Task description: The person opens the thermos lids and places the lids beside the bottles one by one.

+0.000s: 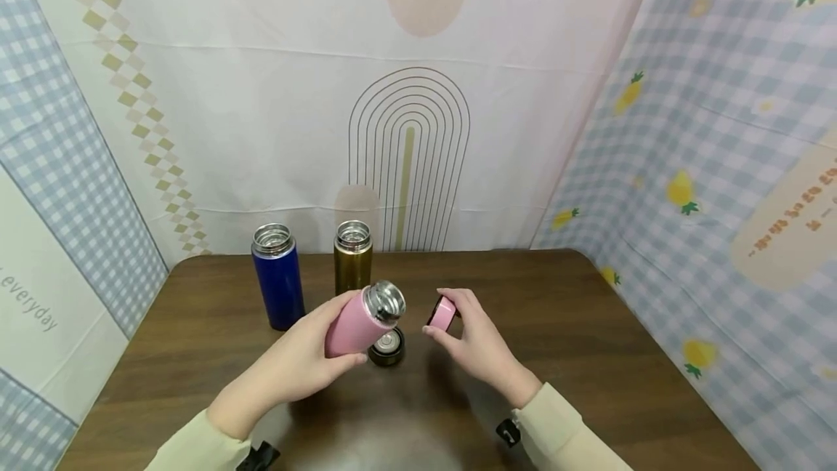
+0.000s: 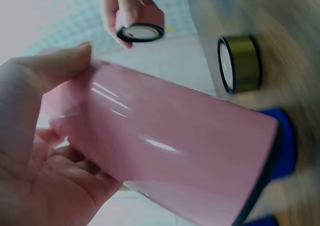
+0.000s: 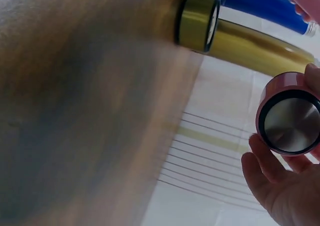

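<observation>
My left hand [image 1: 304,351] grips a pink thermos bottle [image 1: 351,329] off the table, tilted with its uncapped steel mouth up and to the right. In the left wrist view the bottle [image 2: 175,136] fills the middle, the hand's fingers and thumb around it. To its right, my right hand [image 1: 480,344] holds a pink lid [image 1: 443,313] between thumb and fingers, apart from the bottle. The right wrist view shows the round steel face of the lid [image 3: 272,93]. On the table just behind the pink bottle lies a gold lid [image 1: 386,355], its inside facing up.
An uncapped blue bottle [image 1: 280,289] stands upright at the back left of the brown table [image 1: 588,355]. Beside it stands an uncapped gold bottle [image 1: 353,264], its lower part hidden by the left hand and pink bottle. Patterned cloths [image 1: 275,122] hang behind and at the sides.
</observation>
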